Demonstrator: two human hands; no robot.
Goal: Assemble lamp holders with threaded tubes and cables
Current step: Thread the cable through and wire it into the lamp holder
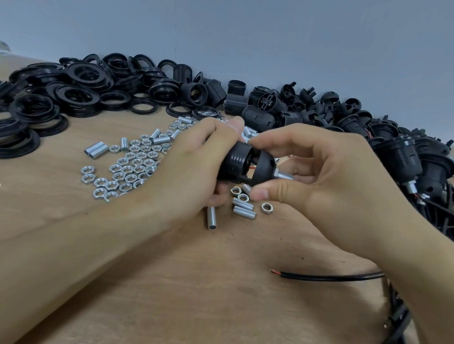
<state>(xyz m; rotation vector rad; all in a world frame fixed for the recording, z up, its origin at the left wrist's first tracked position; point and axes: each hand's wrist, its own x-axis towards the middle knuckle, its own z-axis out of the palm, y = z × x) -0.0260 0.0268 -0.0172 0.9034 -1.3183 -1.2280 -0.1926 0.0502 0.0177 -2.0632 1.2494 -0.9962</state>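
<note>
My left hand (193, 165) grips the black lamp holder (245, 164) at its ribbed end; my right hand (328, 179) pinches its domed cap, threaded tube (284, 175) pointing toward 3 o'clock.

A black lamp holder (245, 164) with a silver threaded tube (283, 175) is seen. Silver nuts (125, 169) and black rings (48, 97) are spread on the light brown wooden desk (181, 279). A black cable (329, 278) is tipped red.

bare tabletop (207, 296) nearest, nuts (125, 169) left, cables (439, 222) right
</note>
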